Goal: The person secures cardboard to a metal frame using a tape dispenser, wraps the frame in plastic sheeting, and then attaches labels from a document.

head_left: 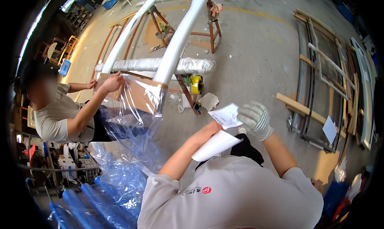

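In front of my chest I hold a small printed paper sheet (225, 116). My bare left hand (211, 129) is closed at its lower left edge, with the fingertips mostly hidden. My right hand (254, 120), in a white striped knit glove, has its fingers curled at the sheet's right edge. A larger curled white sheet (216, 146) lies along my left wrist and hangs below it; how it is held is hidden. To the left, a co-worker's hands (112, 83) hold clear plastic film (138, 93) by the end of a long wrapped frame (176, 49).
Wrapped crossbars (188, 66) support the frame on trestles (212, 29). A yellow tape roll (196, 85) hangs by the near trestle. Metal and wooden frames (310, 81) lie at the right. Blue film rolls (76, 205) and bunched film (120, 169) are at lower left.
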A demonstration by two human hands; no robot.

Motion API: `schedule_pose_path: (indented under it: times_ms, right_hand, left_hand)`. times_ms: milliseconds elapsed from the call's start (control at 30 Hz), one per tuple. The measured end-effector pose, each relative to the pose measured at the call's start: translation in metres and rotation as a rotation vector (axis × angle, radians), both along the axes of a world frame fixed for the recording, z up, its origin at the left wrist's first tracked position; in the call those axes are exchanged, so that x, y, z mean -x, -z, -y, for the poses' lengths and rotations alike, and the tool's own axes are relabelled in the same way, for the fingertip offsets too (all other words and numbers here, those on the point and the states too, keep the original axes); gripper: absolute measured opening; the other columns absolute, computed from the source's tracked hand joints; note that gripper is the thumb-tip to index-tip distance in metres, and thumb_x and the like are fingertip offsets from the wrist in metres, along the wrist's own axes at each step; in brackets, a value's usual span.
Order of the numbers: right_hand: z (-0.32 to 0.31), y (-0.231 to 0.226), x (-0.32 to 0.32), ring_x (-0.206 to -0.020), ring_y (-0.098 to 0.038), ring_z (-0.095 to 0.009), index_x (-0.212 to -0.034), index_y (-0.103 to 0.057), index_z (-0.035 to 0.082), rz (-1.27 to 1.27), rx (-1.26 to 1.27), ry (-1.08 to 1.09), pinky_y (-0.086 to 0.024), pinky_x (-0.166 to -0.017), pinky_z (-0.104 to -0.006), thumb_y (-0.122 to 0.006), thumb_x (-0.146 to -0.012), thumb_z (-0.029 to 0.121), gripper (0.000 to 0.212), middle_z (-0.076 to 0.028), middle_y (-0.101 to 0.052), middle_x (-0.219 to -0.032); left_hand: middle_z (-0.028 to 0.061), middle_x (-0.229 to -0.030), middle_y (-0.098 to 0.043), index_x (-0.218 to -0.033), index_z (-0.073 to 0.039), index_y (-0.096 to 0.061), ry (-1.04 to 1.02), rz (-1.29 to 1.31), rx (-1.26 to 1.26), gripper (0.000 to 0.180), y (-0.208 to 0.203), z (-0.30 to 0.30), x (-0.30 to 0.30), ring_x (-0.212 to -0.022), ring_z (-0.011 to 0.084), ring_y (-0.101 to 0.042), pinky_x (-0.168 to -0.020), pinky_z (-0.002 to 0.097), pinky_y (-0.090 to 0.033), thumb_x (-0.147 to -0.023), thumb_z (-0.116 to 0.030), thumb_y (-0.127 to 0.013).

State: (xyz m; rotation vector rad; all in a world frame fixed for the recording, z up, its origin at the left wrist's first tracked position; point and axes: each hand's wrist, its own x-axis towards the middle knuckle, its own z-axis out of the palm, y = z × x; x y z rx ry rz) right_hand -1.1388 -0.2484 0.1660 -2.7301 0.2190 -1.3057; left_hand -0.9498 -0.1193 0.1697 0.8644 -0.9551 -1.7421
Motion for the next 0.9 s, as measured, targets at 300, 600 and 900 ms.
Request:
schedule_pose_path:
  times_ms: [300, 600, 900]
  right_hand:
    - [0.133, 0.041, -0.072, -0.11, -0.047, -0.027, -0.12, -0.045, 0.005, -0.187, -0.812, -0.136, -0.037, -0.094, -0.041, -0.064, -0.07, 0.048, 0.069, -0.014, -0.046, -0.123]
    - [0.151, 0.043, -0.188, -0.094, -0.055, -0.012, -0.116, -0.053, 0.005, 0.258, -2.225, -0.454, -0.046, -0.08, -0.0285, -0.062, -0.08, 0.024, 0.041, -0.003, -0.058, -0.105]
    - [0.265, 0.075, -0.29, -0.077, -0.057, -0.01, -0.096, -0.064, 0.003, 0.315, -1.894, -0.178, -0.046, -0.069, -0.0243, -0.069, -0.076, 0.026, 0.031, -0.004, -0.064, -0.084]
  left_hand:
    - [-0.0025, -0.07, -0.053, -0.094, -0.002, -0.057, -0.37, 0.445, -0.267, 0.023, 0.003, 0.104, -0.037, -0.062, 0.0043, -0.047, -0.055, 0.0213, -0.039, -0.092, -0.022, -0.045]
    - [-0.0001, -0.063, -0.057, -0.084, -0.003, -0.059, -0.539, 0.441, -0.299, 0.026, 0.02, 0.148, -0.092, -0.054, 0.0067, -0.051, -0.048, 0.0218, -0.04, -0.091, -0.024, -0.047]
    - [0.0006, -0.061, -0.058, -0.073, -0.004, -0.061, -0.539, 0.056, -0.631, 0.034, 0.033, 0.196, -0.151, -0.046, 0.0067, -0.049, -0.043, 0.0221, -0.038, -0.089, -0.032, -0.051]
